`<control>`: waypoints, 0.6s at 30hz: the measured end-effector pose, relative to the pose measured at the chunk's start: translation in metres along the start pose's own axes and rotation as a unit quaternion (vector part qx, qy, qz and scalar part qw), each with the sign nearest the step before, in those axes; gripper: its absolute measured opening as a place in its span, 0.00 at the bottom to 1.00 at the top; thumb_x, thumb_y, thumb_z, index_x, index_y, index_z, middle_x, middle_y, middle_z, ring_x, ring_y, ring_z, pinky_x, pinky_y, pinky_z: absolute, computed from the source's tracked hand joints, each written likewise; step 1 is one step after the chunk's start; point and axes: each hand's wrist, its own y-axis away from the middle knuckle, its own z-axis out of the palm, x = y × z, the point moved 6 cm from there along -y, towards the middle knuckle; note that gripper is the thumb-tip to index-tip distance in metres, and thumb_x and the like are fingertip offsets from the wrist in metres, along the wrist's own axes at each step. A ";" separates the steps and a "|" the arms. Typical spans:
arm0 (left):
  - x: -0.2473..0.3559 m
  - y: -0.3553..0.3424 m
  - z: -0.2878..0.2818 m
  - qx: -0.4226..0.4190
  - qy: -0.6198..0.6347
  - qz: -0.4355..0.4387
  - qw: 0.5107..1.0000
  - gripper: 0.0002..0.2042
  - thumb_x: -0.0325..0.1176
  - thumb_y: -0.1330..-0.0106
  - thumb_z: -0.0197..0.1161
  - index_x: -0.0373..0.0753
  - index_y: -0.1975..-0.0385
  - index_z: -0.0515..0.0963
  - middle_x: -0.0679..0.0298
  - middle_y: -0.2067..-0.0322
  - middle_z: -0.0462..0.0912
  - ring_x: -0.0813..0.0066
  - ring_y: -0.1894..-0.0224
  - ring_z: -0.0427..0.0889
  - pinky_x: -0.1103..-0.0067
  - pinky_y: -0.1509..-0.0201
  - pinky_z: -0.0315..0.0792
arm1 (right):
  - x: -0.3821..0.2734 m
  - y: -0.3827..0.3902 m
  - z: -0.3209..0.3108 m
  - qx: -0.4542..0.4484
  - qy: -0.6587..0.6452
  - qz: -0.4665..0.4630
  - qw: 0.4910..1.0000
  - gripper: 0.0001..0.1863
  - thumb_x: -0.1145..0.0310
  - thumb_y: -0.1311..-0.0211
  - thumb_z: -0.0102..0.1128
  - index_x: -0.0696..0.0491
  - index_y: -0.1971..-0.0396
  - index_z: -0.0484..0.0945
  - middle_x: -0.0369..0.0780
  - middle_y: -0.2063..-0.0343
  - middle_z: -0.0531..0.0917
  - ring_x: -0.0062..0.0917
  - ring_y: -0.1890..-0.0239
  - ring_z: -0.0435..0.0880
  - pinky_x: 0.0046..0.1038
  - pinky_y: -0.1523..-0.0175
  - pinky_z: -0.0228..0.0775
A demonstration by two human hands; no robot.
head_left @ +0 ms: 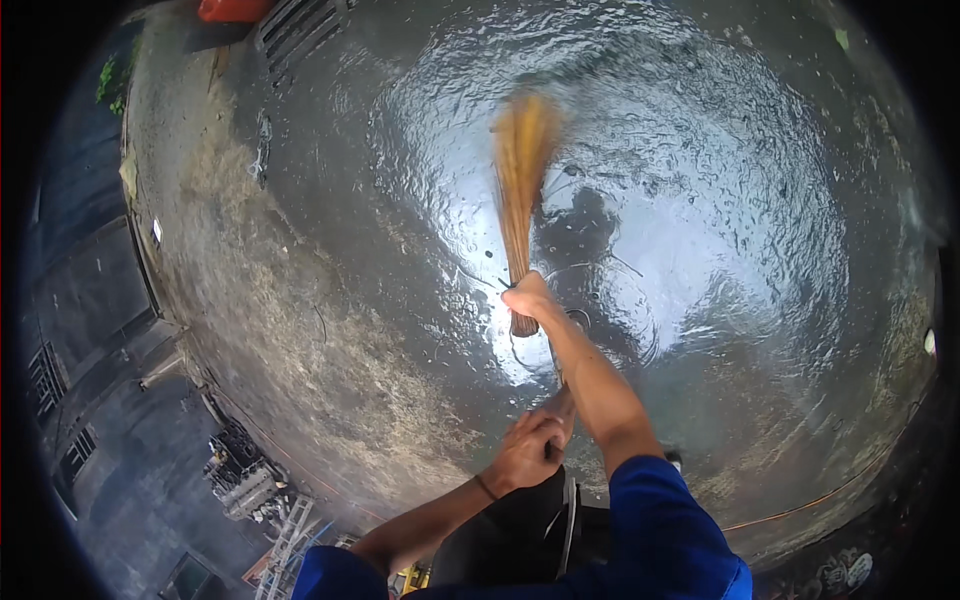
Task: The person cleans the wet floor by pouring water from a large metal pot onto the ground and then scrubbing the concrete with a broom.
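My right hand (530, 295) is closed round the bound handle end of a stick broom (516, 225). The broom's yellow-brown bristles fan out away from me over wet concrete, and their far tips are smeared by motion. Nearer my body, my left hand (528, 452) is curled, with a dark band at its wrist. It lies against dark clothing and a patch of bare skin partly behind my right arm. What its fingers hold, if anything, is hidden.
Shiny water (680, 200) spreads across the concrete floor (290, 330). A metal grate (300, 30) and a red object (235, 8) are at the far left. Machine parts (245, 480) and a ladder-like frame (290, 545) stand at the lower left.
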 end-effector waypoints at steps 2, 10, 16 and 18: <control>-0.031 0.007 0.030 -0.059 0.107 -0.073 0.990 0.10 0.27 0.46 0.70 0.47 0.65 0.79 0.65 0.54 0.81 0.54 0.46 0.79 0.60 0.46 0.76 | -0.019 0.031 -0.019 -0.030 0.022 0.004 0.999 0.21 0.63 0.52 0.73 0.64 0.63 0.87 0.54 0.65 0.90 0.43 0.58 0.92 0.39 0.54 0.82; -0.042 -0.026 -0.022 -0.102 0.035 -0.124 0.986 0.10 0.32 0.43 0.69 0.47 0.62 0.80 0.60 0.52 0.79 0.48 0.42 0.77 0.55 0.39 0.71 | 0.003 0.195 -0.233 0.191 -0.108 -0.023 0.975 0.14 0.77 0.47 0.67 0.63 0.60 0.78 0.42 0.78 0.84 0.27 0.81 0.84 0.32 0.75 0.77; -0.071 -0.079 -0.117 -0.045 0.053 -0.179 0.981 0.16 0.36 0.40 0.73 0.43 0.53 0.80 0.52 0.49 0.79 0.45 0.40 0.76 0.58 0.32 0.70 | 0.035 0.074 -0.364 0.340 -0.243 0.087 0.904 0.08 0.71 0.44 0.59 0.56 0.81 0.78 0.39 0.85 0.79 0.26 0.85 0.78 0.33 0.78 0.69; -0.073 -0.087 -0.163 -0.044 0.049 -0.180 0.981 0.18 0.37 0.39 0.74 0.41 0.51 0.80 0.50 0.48 0.78 0.45 0.40 0.76 0.59 0.32 0.71 | -0.004 -0.022 -0.330 0.275 -0.285 0.028 0.918 0.11 0.68 0.42 0.58 0.55 0.82 0.79 0.38 0.86 0.78 0.27 0.84 0.77 0.34 0.78 0.68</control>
